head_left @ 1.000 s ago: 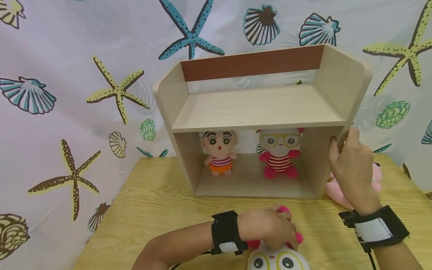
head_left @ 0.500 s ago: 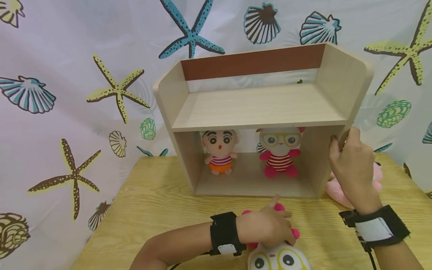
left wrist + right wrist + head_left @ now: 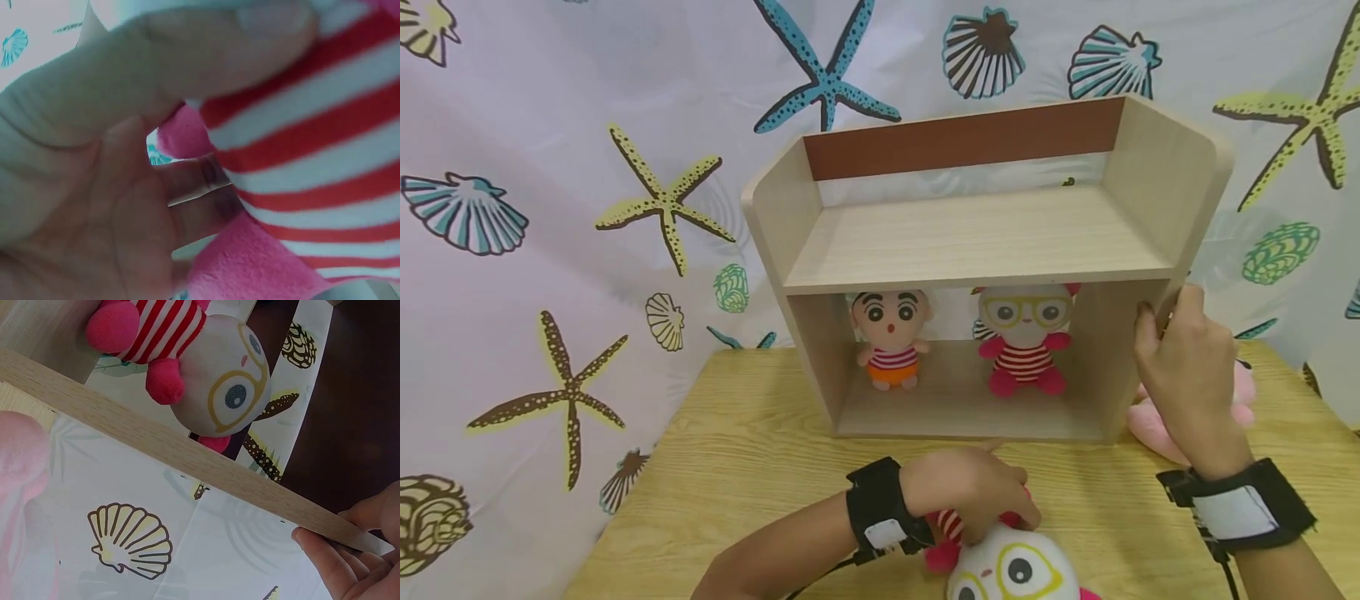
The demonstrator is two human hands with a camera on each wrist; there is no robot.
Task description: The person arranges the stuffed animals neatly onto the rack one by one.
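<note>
My left hand (image 3: 966, 492) grips a plush toy (image 3: 1018, 562) by its body, low in front of the shelf. The toy has a white head with yellow glasses, a red-and-white striped body (image 3: 312, 150) and pink limbs. In the left wrist view the thumb lies across the stripes and the other fingers go behind the body. My right hand (image 3: 1191, 379) holds the front edge of the right side panel of a pale wooden shelf (image 3: 985, 237), thumb on the inner face. The right wrist view shows thumb and fingers on either side of that panel (image 3: 156, 444).
In the shelf's lower compartment sit a boy doll (image 3: 891, 342) in orange shorts and a matching striped plush with glasses (image 3: 1024, 358). A pink plush (image 3: 1153, 429) lies outside the right panel, partly behind my right hand. A printed cloth (image 3: 572, 92) hangs behind the wooden table (image 3: 745, 475).
My left hand has moved a little to the left and the plush in it has turned, its head tilting and more of its face showing. The right hand stays on the panel.
</note>
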